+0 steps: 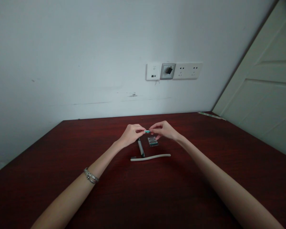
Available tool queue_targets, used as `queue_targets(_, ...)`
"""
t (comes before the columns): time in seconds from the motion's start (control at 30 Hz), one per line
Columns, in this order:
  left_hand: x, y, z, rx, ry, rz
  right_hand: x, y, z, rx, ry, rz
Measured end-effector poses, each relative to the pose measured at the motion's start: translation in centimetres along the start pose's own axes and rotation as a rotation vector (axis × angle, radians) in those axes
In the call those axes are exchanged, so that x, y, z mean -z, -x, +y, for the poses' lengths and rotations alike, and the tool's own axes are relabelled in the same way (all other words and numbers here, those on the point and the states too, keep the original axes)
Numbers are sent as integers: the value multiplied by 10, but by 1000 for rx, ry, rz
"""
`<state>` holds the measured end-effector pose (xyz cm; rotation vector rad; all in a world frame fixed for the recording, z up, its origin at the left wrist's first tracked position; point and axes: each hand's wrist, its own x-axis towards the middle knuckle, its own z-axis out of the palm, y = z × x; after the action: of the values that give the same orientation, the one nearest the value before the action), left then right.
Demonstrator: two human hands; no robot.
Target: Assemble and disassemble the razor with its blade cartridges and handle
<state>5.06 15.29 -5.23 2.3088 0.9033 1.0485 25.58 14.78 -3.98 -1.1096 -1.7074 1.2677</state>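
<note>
My left hand (131,133) and my right hand (163,129) meet above the far middle of a dark red wooden table (62,178). Between their fingertips they pinch a small green and silver piece (146,131), one hand at each end. Just below the hands lies a small clear plastic case (153,141) with green parts inside. Beside it rests a short black and white stick (140,148). A long white curved handle (150,157) lies across the table in front of them. A metal bracelet (91,176) is on my left wrist.
A white wall stands behind the table, with a row of sockets and a switch plate (173,71). A pale door (264,95) is on the right. A strip of paper (211,115) lies at the table's far right corner.
</note>
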Motion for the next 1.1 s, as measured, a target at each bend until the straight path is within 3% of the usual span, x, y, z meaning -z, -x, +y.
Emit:
queue_targets(0.37, -3, 1, -2, -42, -27, 3, 1, -1, 0, -24, 65, -30)
queue_targets(0.8, -6, 1, -4, 29, -7, -19, 7, -3, 7, -47, 102, -62)
queue_targets(1.1, -5, 1, -3, -54, -99, -39, 6, -2, 6, -66, 39, -27)
